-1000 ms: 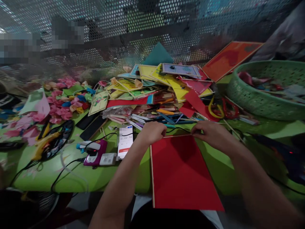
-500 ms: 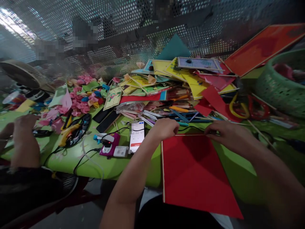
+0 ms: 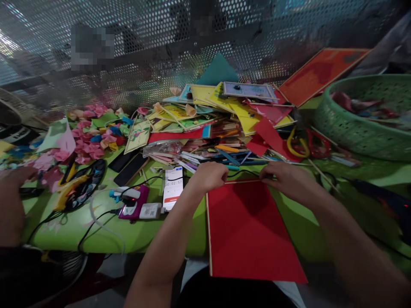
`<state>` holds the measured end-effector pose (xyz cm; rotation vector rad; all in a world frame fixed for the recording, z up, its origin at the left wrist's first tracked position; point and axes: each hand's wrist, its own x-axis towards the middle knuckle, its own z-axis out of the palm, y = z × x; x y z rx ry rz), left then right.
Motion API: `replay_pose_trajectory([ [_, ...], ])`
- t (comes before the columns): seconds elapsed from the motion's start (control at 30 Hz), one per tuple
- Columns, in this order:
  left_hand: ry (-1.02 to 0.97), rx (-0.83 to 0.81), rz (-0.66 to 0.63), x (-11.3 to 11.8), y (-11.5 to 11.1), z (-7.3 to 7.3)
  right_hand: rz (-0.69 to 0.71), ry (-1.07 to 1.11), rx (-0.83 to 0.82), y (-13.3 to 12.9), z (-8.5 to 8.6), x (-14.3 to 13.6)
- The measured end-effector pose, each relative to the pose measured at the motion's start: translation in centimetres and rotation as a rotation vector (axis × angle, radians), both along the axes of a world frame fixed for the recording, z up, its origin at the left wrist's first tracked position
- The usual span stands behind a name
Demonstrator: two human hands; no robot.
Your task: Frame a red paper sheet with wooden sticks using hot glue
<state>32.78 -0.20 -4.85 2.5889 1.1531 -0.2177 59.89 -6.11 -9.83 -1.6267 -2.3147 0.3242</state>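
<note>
Red sheet (image 3: 250, 231) little changed; left hand (image 3: 212, 175), right hand (image 3: 278, 176) still curled, mostly closed, at far-edge strip (image 3: 242, 181); grip unclear.

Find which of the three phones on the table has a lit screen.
It is the phone nearest the left hand, its bright screen showing a timer. The middle phone and far phone, to its left, have black screens.

Before me, the board (image 3: 252, 231) juts over the near edge of the table (image 3: 102, 235). Left of it lie the phone (image 3: 173, 190), then the power strip (image 3: 135, 203). Behind it, pens (image 3: 227, 149) and cards (image 3: 199, 107) are heaped; the basket (image 3: 362, 124) sits at upper right.
</note>
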Motion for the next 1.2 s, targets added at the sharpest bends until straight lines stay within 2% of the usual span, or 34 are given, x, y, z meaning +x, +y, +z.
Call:
replay_pose_trajectory([
  [0.23, -0.008, 0.027, -0.012, 0.3, -0.3, -0.3, 0.011, -0.022, -0.004, 0.0, 0.4, -0.3],
  [0.37, -0.022, 0.037, -0.01, 0.2, -0.2, 0.0, 0.008, 0.051, 0.033, 0.1, 0.6, -0.3],
  [0.67, -0.085, 0.121, 0.073, -1.5, 0.8, 1.8, -0.181, 0.211, 0.245, -0.4, 1.6, 0.0],
  [0.83, -0.074, 0.227, 0.159, -1.4, 1.2, 0.9, -0.231, 0.252, 0.28, -0.1, 0.9, 0.7],
  [0.97, -0.052, 0.252, 0.187, -1.3, 1.4, 0.1, -0.235, 0.269, 0.28, 0.1, 0.8, 0.5],
  [1.1, -0.064, 0.266, 0.204, -1.4, 1.4, 0.2, -0.289, 0.309, 0.32, -1.4, 2.0, 0.6],
  [1.2, -0.101, 0.282, 0.211, -1.5, 1.4, 0.8, -0.389, 0.283, 0.359, -4.5, 2.7, 2.6],
])
